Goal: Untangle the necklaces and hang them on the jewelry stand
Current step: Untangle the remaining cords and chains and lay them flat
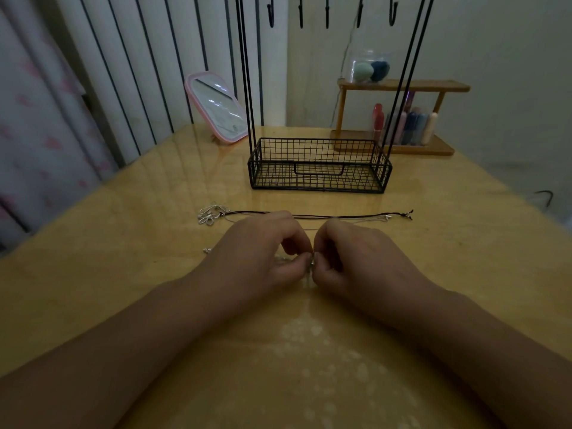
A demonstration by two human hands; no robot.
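A small silver piece of a necklace (311, 264) was pinched between both hands, low over the tabletop (123, 274) near its middle; what exactly the piece was could not be told, being mostly hidden by fingertips. The left hand (266, 246) had its fingers curled, thumb and forefinger closed on the piece from the left. The right hand (356, 252) met it knuckle to knuckle, fingers likewise curled and pinching the same piece from the right. Just beyond the hands lay the other necklaces (325, 216), dark cord and pale chain stretched side by side across the tabletop, with a cluster of silver loop pendants (212, 214) at the left end and the clasps (399, 215) at the right. A small silver bit (207, 250) lay apart, left of the left hand. Farther back stood the jewelry stand (318, 168), a black wire basket with upright rods and bare hooks (328, 13) above. Behind it were a pink-framed mirror (216, 108), tilted, and a wooden shelf (399, 119) carrying bottles and a clear jar.
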